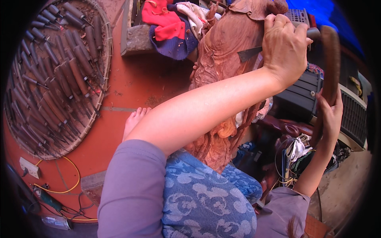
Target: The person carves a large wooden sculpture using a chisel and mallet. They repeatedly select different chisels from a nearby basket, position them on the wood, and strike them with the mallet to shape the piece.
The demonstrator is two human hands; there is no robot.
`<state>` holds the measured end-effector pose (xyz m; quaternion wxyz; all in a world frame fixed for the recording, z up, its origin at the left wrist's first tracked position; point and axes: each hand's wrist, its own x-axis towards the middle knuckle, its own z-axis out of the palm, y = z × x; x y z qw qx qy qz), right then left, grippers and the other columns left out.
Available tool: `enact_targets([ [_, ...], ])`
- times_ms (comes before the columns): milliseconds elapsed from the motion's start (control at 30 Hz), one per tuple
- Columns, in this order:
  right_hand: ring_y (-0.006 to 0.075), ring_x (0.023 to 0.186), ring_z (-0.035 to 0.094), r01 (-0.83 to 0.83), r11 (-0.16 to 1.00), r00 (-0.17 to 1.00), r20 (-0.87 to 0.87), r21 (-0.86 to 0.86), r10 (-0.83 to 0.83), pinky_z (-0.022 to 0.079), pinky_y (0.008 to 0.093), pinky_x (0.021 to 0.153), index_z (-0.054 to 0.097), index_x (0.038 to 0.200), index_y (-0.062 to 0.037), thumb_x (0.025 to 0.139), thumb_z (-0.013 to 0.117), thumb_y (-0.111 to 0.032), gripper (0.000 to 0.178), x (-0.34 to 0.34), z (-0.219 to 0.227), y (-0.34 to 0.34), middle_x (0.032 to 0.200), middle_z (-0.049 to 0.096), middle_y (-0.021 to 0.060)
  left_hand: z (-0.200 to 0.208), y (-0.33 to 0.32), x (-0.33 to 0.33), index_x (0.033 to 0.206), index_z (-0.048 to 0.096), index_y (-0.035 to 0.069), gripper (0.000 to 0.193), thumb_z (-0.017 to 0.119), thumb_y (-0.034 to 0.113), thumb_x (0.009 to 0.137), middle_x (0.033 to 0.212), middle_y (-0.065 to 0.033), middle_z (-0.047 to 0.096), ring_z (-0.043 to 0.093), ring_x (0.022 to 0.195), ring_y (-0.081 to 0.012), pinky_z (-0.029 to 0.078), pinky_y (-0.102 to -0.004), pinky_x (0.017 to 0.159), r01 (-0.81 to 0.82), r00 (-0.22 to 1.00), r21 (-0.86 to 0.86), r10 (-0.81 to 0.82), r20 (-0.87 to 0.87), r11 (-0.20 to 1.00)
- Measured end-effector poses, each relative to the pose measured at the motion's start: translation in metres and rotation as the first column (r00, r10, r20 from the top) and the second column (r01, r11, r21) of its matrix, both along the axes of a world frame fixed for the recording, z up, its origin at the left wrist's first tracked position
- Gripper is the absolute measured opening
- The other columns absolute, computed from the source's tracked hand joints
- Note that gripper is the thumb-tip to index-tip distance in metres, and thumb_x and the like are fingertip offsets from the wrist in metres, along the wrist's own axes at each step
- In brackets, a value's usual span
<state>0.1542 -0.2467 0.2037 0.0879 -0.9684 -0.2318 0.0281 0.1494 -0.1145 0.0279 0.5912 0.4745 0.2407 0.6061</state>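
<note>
Here, the left hand (285, 44) clasps a chisel (249, 54) crosswise over the carving (217, 51); the right hand (331, 113) grips a mallet (331, 59) beside the chisel's butt.

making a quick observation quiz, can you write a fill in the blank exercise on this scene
1. The left hand grips a chisel; the curved club is in the ____ hand.
2. The carved figure is made of ____.
3. The round tray lies toward the picture's ____ edge.
4. The patterned trousers are ____.

Missing words: right; wood; left; blue
</note>
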Motion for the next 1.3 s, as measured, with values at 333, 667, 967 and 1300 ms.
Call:
enact_targets([
  [333,0.0056,0.074,0.052,0.002,1.000,1.000,0.011,0.005,-0.002,0.042,0.0192,0.063,0.043,0.141,-0.0045,0.082,0.069,-0.004,0.065,0.004,0.004,-0.016,0.096,0.059,0.0002,-0.003,-0.001,-0.005,0.087,0.065,0.001,0.018,0.071,0.014,0.076,0.077,-0.0163,0.063,0.054,0.089,-0.0309,0.033,-0.0433,0.089,-0.015,1.000,0.013,0.015,0.001,1.000],
  [667,0.0041,0.071,0.050,0.035,0.998,0.999,-0.013,0.046,-0.034,0.041,0.0181,0.060,0.045,0.139,-0.0039,0.081,0.069,-0.001,0.064,-0.005,-0.004,-0.018,0.094,0.058,0.0003,-0.009,-0.004,-0.009,0.082,0.064,0.001,0.016,0.070,0.015,0.076,0.076,-0.0170,0.062,0.053,0.088,-0.0313,0.034,-0.0433,0.087,0.013,1.000,0.045,-0.013,-0.009,0.999],
  [967,0.0053,0.070,0.051,0.055,0.994,0.997,-0.051,0.095,-0.050,0.042,0.0196,0.060,0.050,0.129,-0.0033,0.080,0.072,-0.006,0.054,-0.010,0.005,-0.017,0.092,0.059,0.0015,0.001,-0.006,-0.012,0.079,0.064,0.002,0.016,0.069,0.017,0.077,0.073,-0.0171,0.062,0.053,0.088,-0.0310,0.035,-0.0423,0.086,0.009,1.000,0.106,-0.008,-0.017,0.994],
  [1300,0.0063,0.070,0.050,0.026,0.998,0.998,-0.061,0.057,-0.022,0.041,0.0206,0.063,0.051,0.127,-0.0031,0.081,0.070,-0.006,0.050,-0.024,0.003,-0.001,0.091,0.058,0.0018,-0.003,-0.004,-0.010,0.082,0.065,0.003,0.016,0.069,0.017,0.078,0.073,-0.0158,0.062,0.053,0.087,-0.0311,0.035,-0.0432,0.085,0.010,0.997,0.043,-0.013,0.072,0.999],
])
